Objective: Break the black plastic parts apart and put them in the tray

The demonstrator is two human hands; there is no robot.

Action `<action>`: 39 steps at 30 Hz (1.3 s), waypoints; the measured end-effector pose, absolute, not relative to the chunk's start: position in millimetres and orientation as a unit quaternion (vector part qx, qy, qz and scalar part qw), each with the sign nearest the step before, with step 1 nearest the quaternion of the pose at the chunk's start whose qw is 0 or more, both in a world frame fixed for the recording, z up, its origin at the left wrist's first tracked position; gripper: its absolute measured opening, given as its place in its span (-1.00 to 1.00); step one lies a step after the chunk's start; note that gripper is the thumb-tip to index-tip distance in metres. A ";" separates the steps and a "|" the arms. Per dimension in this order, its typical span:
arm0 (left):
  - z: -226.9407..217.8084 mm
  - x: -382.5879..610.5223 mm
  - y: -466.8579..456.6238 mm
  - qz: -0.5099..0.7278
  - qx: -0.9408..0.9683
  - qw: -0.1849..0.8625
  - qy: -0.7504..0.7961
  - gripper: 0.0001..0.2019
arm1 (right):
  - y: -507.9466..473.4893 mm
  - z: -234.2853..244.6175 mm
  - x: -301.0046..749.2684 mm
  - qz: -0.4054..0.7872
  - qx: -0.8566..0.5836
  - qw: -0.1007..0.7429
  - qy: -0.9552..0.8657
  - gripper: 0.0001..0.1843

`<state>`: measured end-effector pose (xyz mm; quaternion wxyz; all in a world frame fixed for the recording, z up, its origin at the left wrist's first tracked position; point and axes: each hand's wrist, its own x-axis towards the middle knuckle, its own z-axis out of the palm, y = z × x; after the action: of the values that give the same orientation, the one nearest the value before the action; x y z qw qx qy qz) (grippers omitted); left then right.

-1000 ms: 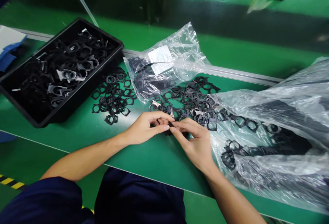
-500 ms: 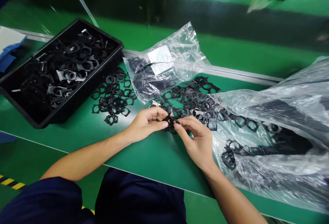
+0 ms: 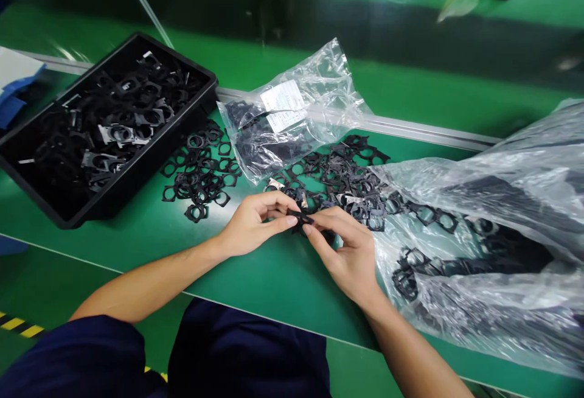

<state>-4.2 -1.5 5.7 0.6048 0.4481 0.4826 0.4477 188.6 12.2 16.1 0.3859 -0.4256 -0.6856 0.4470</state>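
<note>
Between my two hands is a small black plastic part (image 3: 300, 216), seen nearly edge-on, above the green table. My left hand (image 3: 255, 221) pinches its left end between thumb and fingers. On the other end, the thumb and fingertips of my right hand (image 3: 347, 249) are closed. Fingers cover much of the part, so its full shape is hidden. Just beyond my hands lies a loose pile of flat black ring-shaped frames (image 3: 337, 173), a few with silvery pieces. A smaller heap of similar frames (image 3: 201, 173) lies to the left.
A black bin (image 3: 86, 203) full of such parts stands at the left. A labelled clear bag (image 3: 292, 124) lies at the back against a metal rail (image 3: 424, 133). On the right, a large open plastic bag (image 3: 502, 307) spills more frames onto the green table (image 3: 264, 300).
The black part has tilted from showing more of its face to nearly edge-on. My right fingers have shifted slightly left around it; my left hand has barely moved.
</note>
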 end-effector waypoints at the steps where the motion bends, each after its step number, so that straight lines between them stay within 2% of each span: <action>1: 5.7 -4.2 -1.5 0.449 0.445 0.609 0.480 -0.71 | 12.5 16.0 188.6 0.463 -0.423 0.385 -0.677 -0.94; 5: 5.4 -6.0 -0.2 0.438 0.429 0.634 0.470 -0.68 | 15.2 16.9 188.8 0.550 -0.421 0.371 -0.619 -0.94; 11: 6.5 -8.6 1.3 0.411 0.411 0.657 0.481 -0.65 | 20.3 18.9 191.1 0.646 -0.397 0.315 -0.570 -0.73; 21: 4.9 -10.0 4.2 0.428 0.393 0.646 0.496 -0.65 | 18.2 22.3 188.9 0.591 -0.412 0.317 -0.617 -0.68; 30: 1.7 -8.3 3.8 0.424 0.320 0.706 0.468 -0.59 | 19.3 24.1 190.3 0.559 -0.416 0.317 -0.643 -0.68; 39: 5.5 -18.2 7.4 0.365 0.403 0.674 0.500 -0.74 | 19.9 19.2 190.4 0.577 -0.433 0.306 -0.622 -0.59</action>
<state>-18.2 7.4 5.5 0.6740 0.4032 0.4997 0.3653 190.4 19.9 19.2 0.3056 -0.4329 -0.6215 0.5770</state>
